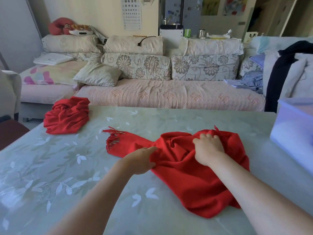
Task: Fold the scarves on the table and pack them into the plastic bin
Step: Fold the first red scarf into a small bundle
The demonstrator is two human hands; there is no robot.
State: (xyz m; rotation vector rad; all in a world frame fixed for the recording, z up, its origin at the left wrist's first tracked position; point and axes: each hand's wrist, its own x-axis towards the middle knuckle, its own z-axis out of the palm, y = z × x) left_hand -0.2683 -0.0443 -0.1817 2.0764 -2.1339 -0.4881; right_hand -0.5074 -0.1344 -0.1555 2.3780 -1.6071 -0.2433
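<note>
Pinches scarf [186, 175] at 9 o'clock edge with left hand [142, 161]; clutches bunched 12 o'clock folds with right hand [209, 150], fingers [205, 136] curled.

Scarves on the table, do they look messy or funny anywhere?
Yes. The far scarf sits in a crumpled heap at the far left edge of the table. The near scarf is bunched up where the right hand grips it and the left hand holds its edge. Neither is folded yet. Nothing looks torn.
</note>
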